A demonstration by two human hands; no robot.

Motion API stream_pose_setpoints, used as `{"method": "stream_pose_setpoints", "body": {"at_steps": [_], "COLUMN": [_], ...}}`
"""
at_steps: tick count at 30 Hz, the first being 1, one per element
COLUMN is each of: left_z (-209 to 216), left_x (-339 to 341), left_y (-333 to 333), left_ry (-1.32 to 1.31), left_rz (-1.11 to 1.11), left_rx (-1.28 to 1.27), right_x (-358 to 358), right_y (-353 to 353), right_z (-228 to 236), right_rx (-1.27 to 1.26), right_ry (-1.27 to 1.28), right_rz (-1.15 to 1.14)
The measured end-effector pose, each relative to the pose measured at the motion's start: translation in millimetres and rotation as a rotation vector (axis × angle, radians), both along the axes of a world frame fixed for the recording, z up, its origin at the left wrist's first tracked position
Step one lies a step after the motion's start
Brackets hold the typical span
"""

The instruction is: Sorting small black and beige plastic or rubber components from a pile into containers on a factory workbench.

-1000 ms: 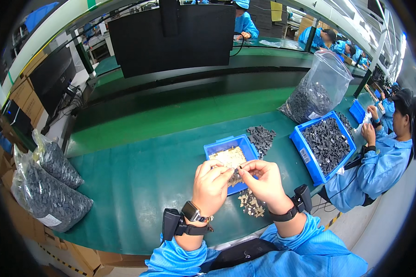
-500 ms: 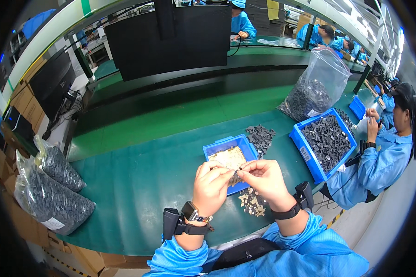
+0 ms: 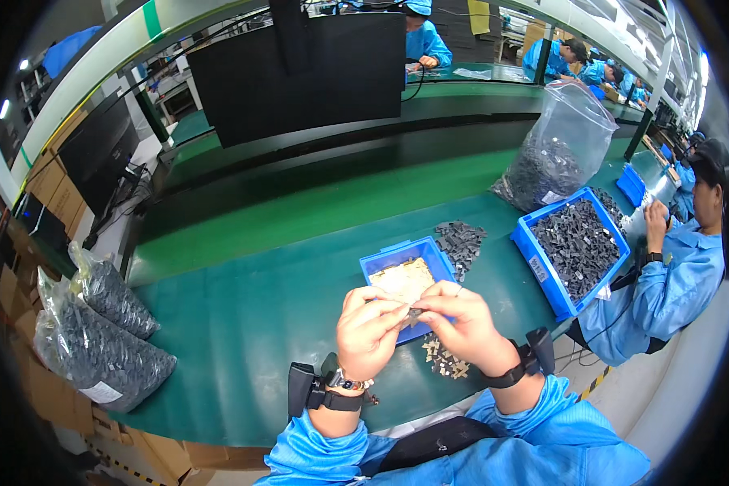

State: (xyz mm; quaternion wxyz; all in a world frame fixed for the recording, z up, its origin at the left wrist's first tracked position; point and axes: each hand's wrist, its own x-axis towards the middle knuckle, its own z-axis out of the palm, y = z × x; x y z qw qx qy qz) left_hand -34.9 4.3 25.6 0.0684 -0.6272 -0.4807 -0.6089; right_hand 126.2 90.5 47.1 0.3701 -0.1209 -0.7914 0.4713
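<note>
1. From my side I see the left hand (image 3: pixel 370 328), near the centre of the frame, with thumb and forefinger brought together in a pinch; at their tips is a small dark piece (image 3: pixel 414 314).
2. The right hand (image 3: pixel 467 324), right of the centre, is pinched in the same manner and meets this piece from the other side. The fingers cover much of it, so I cannot tell which hand carries more of the grip.
3. The piece is held up, and in the picture it shows against the lower part of the blue tray (image 3: pixel 435 255). I judge this a good place, because a dropped piece would not go far.
4. I would press with the fingertips only, and lightly, leaving some of the piece visible for checking how it sits.
5. I would let one hand be the firm support, and the other make only small movements.
6. I would be careful with the right wrist: loose beige bits (image 3: pixel 445 359) lie on the bench (image 3: pixel 243 340) at lower middle, and a low sleeve could sweep them.
7. I would also not bump the tray, since a dark pile (image 3: pixel 460 245) lies just beside its upper right side.
</note>
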Motion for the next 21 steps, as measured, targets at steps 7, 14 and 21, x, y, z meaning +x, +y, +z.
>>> {"method": "stream_pose_setpoints", "body": {"at_steps": [7, 14, 21], "left_z": [-4, -12, -2], "left_x": [9, -9, 0], "left_y": [2, -5, 3], "left_ry": [0.077, -0.052, -0.022], "left_rz": [0.041, 0.118, 0.032], "left_rx": [-0.011, -0.022, 0.033], "right_x": [-1, 57, 143], "right_y": [-9, 26, 75], "right_z": [-7, 18, 19], "right_rx": [0.356, 0.511, 0.723], "right_ry": [-0.043, 0.004, -0.378], "right_rz": [-0.129, -0.555, -1.246]}}
